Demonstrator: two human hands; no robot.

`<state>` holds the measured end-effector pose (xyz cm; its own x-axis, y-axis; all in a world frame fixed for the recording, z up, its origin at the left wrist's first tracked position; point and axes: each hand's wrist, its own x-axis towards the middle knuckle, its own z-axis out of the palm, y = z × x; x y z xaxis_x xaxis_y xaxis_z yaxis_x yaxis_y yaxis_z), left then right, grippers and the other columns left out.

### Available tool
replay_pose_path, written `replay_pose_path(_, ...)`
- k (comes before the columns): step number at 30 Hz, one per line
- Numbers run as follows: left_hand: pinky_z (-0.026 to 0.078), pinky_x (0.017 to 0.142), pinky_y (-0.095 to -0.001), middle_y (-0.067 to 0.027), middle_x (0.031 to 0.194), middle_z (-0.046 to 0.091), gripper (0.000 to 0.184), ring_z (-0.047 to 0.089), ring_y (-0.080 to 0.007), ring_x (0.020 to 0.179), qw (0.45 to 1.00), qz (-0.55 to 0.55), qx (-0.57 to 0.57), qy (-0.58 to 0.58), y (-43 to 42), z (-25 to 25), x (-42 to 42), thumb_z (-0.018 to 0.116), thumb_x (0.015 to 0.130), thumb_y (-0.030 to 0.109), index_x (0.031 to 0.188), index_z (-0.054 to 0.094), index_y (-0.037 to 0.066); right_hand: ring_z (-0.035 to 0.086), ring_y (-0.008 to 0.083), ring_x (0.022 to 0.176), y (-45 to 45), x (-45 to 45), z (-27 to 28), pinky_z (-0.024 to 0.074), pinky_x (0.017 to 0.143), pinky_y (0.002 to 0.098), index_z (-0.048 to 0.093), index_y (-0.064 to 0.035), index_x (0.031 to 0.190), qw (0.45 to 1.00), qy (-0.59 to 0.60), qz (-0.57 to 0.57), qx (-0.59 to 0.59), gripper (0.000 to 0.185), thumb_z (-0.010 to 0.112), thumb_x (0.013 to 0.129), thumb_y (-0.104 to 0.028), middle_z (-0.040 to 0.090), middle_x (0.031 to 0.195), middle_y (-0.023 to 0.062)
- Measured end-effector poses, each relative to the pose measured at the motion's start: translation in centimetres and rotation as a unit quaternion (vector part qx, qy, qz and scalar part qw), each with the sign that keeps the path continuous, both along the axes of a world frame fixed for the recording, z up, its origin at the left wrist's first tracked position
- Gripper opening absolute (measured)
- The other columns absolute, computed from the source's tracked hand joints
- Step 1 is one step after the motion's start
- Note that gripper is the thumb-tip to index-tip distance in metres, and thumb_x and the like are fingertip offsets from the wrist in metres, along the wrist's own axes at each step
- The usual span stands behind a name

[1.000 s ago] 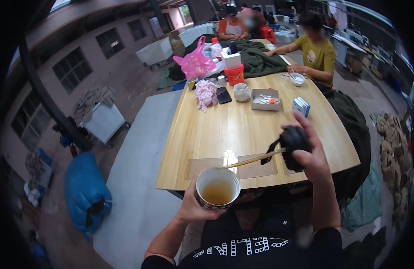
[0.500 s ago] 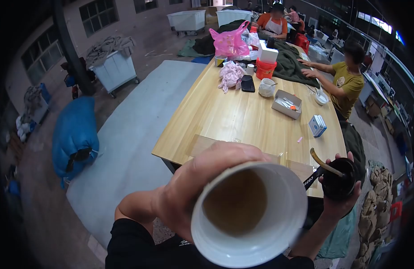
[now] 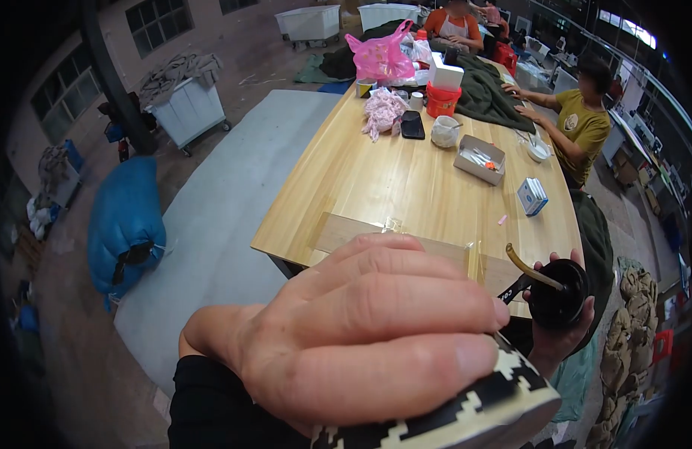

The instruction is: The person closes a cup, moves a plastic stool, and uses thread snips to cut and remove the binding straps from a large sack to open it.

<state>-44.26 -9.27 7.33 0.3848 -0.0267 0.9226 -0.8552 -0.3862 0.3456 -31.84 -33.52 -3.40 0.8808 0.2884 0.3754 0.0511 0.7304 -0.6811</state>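
Large and close to the camera, my left hand (image 3: 368, 329) is wrapped round a cup (image 3: 465, 408) with a black and cream pixel pattern. The cup is tilted, its outer side and base edge showing; its mouth and inside are hidden. Lower right, my right hand (image 3: 563, 337) holds a black lid (image 3: 559, 295) from beneath, with its underside up. A curved yellowish straw (image 3: 522, 263) sticks out of the lid towards the upper left, and a dark strap lies at the lid's left side.
A wooden table (image 3: 346, 179) bears a box of small items (image 3: 480, 161), a phone (image 3: 412, 125), a red bucket (image 3: 442, 101) and a pink bag (image 3: 383, 56). A person in a yellow-green shirt (image 3: 583, 123) sits at its right. A blue sack (image 3: 125, 217) lies left.
The cup has come up close to the camera and tipped, so its inside no longer shows. The lid has moved down and right, turned underside up, its straw out of the cup.
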Motion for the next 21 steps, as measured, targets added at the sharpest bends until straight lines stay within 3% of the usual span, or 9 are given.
replay_pose_path(21,0.042,0.075,-0.0399,-0.0158,0.085,0.056,0.021,0.057,-0.0290,0.074,1.000,0.000,0.014,-0.024,-0.7,1.7,1.0,0.048,0.084,0.023,0.098,0.039,0.010,0.040,0.0368,0.109,-0.7,0.0,-0.7,0.0491,0.072,0.0453,0.011,-0.0038,0.133,0.999,0.005,-0.015,-0.030,0.077,0.048,0.078,-0.044,0.034,0.123,0.0224)
